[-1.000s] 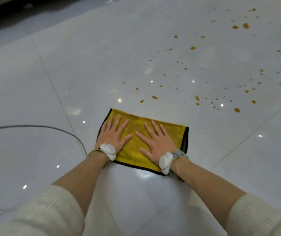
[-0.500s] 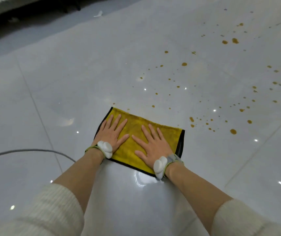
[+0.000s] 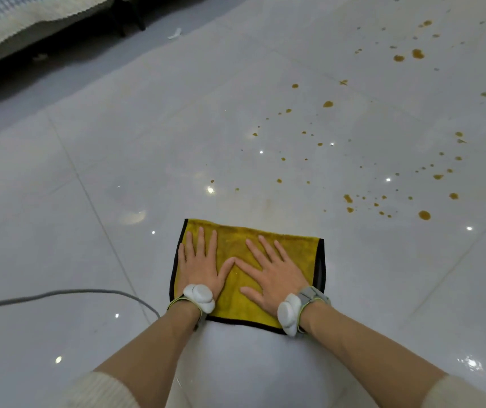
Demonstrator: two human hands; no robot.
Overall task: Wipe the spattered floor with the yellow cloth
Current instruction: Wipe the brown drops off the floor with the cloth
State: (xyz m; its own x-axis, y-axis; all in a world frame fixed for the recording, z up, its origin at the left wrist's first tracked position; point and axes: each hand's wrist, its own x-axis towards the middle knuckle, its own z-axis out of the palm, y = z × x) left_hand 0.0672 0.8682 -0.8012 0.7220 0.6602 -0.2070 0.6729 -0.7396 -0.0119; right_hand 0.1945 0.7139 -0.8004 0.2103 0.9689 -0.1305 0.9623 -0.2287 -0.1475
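The yellow cloth [image 3: 253,260] lies flat on the pale tiled floor [image 3: 118,172], low in the middle of the view. Its long axis runs left to right, tilted a little so the right end sits nearer the person; its dark-trimmed short edges face left and right.

The left hand [image 3: 199,265] presses palm-down on the left half, the right hand [image 3: 271,275] on the right half. The fingers [image 3: 200,240] of both are spread wide and flat, holding nothing, only bearing down on the fabric. The left thumb tip touches the right index finger near the cloth's centre. Each wrist carries a white sensor on a strap.

Brown spatter [image 3: 424,214] dots the floor ahead and to the right, well apart from the cloth's far edge; the nearest drops sit just beyond its upper side, the largest further off to the right. A faint smear shows on the tile right above the cloth.

A grey cable [image 3: 59,294] curves in from the left and ends behind the left forearm, close to the cloth's near-left corner. A bed [image 3: 15,22] with dark legs stands far off at upper left. The tiles to the left and far ahead lie open.
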